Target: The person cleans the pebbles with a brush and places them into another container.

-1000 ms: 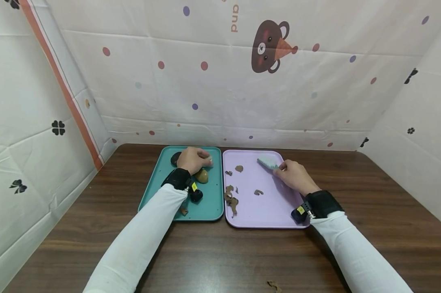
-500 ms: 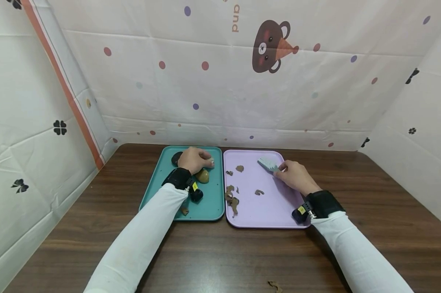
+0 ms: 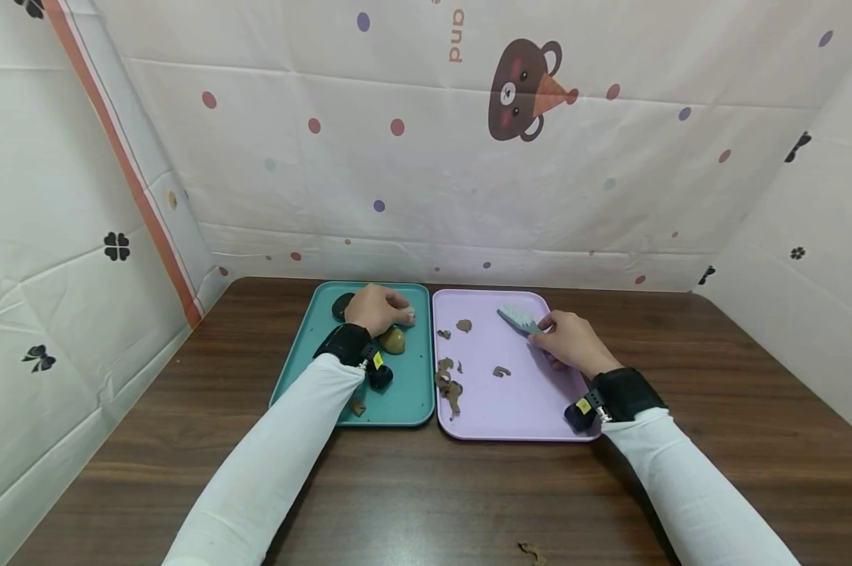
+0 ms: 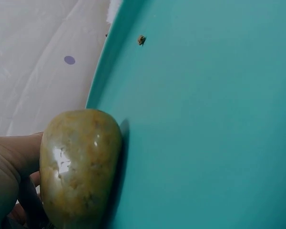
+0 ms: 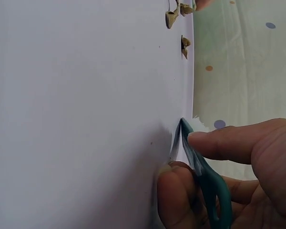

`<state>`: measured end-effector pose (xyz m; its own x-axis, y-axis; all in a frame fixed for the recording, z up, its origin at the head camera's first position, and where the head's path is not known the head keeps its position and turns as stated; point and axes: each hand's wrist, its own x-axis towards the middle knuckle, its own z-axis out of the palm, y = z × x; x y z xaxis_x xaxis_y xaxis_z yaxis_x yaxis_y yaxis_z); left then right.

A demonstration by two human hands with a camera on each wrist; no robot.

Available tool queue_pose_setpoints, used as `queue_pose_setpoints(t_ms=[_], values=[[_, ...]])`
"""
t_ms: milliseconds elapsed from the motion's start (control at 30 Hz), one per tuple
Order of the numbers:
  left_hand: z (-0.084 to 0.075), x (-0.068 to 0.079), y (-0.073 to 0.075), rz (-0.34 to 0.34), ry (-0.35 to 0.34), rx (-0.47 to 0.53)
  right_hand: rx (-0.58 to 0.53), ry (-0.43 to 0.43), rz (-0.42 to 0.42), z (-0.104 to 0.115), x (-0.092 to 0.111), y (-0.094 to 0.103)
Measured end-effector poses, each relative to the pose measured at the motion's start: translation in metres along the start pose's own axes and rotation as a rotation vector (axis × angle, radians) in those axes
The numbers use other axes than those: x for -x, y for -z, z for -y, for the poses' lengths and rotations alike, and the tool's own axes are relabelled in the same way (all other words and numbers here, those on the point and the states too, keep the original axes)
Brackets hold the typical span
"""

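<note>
In the head view my left hand (image 3: 375, 309) is over the far part of the teal tray (image 3: 415, 393), fingers bent. Its thumb and fingertips pinch a small whitish piece (image 3: 409, 313), mostly covered by the hand. A polished yellow-brown stone (image 3: 392, 340) lies just below that hand; the same stone (image 4: 81, 167) is large in the left wrist view. Over the lilac tray (image 3: 525, 420), my right hand (image 3: 573, 342) pinches a small brush (image 3: 516, 316) with pale bristles, pointing up and left. The right wrist view shows its teal handle (image 5: 214, 183) between thumb and fingers.
A dark stone (image 3: 341, 306) is left of my left hand. Several brown, curled scraps lie on the lilac tray, with a clump (image 3: 447, 385) at its left edge. Another scrap (image 3: 358, 407) is in the teal tray, and one (image 3: 532, 553) lies on the wooden table (image 3: 412, 503).
The lower fingers of my right hand now show beneath the brush. My left hand, the brush and the stones stay about where they were.
</note>
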<state>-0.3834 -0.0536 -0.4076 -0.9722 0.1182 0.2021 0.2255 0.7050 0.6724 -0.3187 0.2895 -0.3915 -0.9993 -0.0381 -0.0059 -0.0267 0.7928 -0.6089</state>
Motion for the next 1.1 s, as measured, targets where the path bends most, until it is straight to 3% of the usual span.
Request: queue_pose_setpoints(t_ms=[1100], values=[[-0.0021,0.0019,0.0004,-0.012,0.014,-0.011,0.148,0.033,-0.022,0.0065,0.0057,0.001]])
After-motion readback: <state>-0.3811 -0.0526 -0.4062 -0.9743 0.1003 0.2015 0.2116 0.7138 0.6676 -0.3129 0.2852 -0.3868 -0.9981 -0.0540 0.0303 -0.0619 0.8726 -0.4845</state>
